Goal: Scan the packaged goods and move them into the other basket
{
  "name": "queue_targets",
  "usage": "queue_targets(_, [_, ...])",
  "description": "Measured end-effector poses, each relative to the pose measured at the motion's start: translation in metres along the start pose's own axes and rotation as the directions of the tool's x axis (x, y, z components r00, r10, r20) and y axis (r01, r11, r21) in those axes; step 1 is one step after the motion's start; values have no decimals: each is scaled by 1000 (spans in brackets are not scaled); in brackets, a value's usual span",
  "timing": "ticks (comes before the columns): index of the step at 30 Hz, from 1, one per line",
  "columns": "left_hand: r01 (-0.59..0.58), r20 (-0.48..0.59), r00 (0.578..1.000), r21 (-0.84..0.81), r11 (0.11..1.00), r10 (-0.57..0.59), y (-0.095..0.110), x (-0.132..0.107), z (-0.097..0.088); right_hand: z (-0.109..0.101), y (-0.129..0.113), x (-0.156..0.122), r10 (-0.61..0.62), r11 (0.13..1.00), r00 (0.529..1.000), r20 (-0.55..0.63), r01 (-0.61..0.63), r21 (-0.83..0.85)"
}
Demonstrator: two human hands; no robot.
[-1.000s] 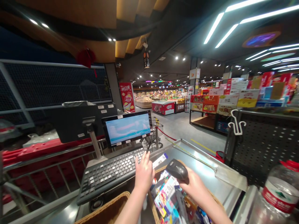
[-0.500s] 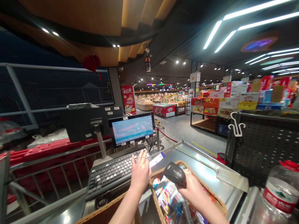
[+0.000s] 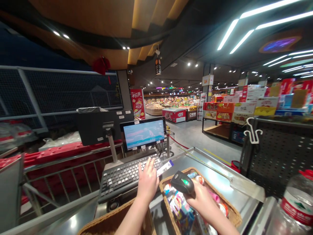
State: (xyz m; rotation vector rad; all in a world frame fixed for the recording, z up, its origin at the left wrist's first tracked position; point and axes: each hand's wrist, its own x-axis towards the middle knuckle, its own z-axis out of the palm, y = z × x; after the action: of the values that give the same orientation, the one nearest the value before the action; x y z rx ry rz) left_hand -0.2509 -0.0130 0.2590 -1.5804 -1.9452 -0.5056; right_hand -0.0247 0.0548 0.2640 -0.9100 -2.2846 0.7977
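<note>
a wicker basket (image 3: 117, 222) is cut off at the lower edge, its inside unseen; the left hand (image 3: 148, 184) is spread over a keyboard (image 3: 129, 176), a paper card (image 3: 165, 168) at its thumb, grip untellable; a barcode scanner (image 3: 183, 182) is gripped by the right hand (image 3: 202, 204); packaged goods (image 3: 182, 209) remain heaped in a second wicker basket (image 3: 234, 217) on the steel counter (image 3: 215, 176).

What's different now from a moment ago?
The view has swung left, so everything sits further right in the picture. The scanner in the right hand now shows a green light, and more of the basket shows beneath it. The left hand stays over the keyboard, and the right hand keeps its hold.
</note>
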Motion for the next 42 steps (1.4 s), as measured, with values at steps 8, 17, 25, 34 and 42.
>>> queue_targets(8, [22, -16, 1000, 18, 1000, -22, -19, -18, -6, 21, -5, 2, -62, 998, 998, 15, 62, 4])
queue_targets(17, [75, 72, 994, 30, 997, -77, -44, -51, -21, 46, -19, -3, -111, 994, 991, 75, 109, 30])
queue_targets(25, [131, 142, 980, 61, 990, -138, -72, -105, -31, 67, -45, -12, -138, 990, 981, 135, 135, 33])
queue_targets(34, [200, 342, 914, 87, 976, -218, -95, -173, -41, 103, -61, -25, -179, 984, 962, 207, 171, 56])
queue_targets(42, [156, 710, 693, 19, 988, -123, -101, -219, -19, 130, -67, -39, -198, 979, 933, 302, 174, 106])
